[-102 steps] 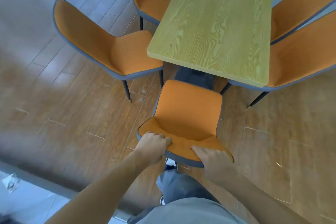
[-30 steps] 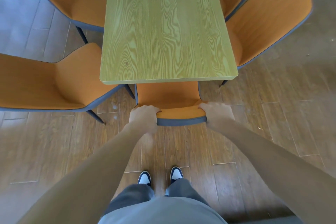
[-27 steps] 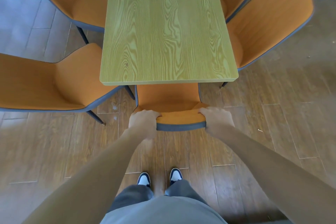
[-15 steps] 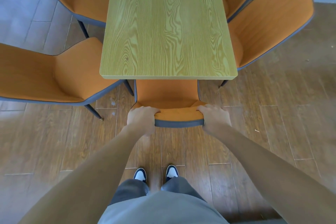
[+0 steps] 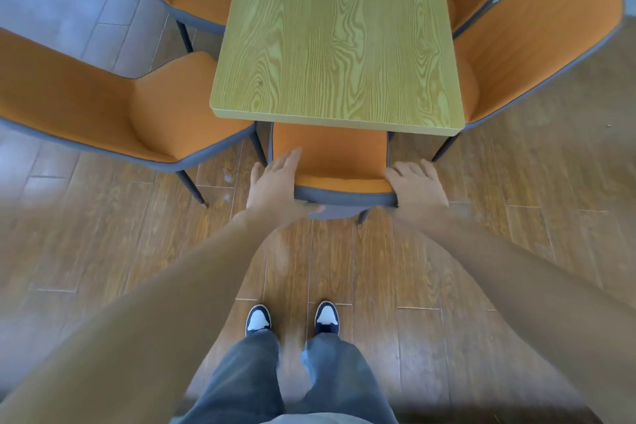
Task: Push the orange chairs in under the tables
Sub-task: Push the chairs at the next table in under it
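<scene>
- No brand, label or writing can be read anywhere.
- Left chair (image 5: pixel 113 113): smooth orange shell with grey edging, thin dark legs, seat facing the bench.
- Left hand (image 5: pixel 275 186): fingers spread, flat against the middle chair's left back corner, gripping nothing.
- Middle chair (image 5: pixel 330 155): seat tucked under the near end of the wood-grain bench (image 5: pixel 337 31), back toward the person.
- Right hand (image 5: pixel 416 186): open, resting on the right back corner.
- Right chair (image 5: pixel 537 38): orange, faces the bench.
</scene>
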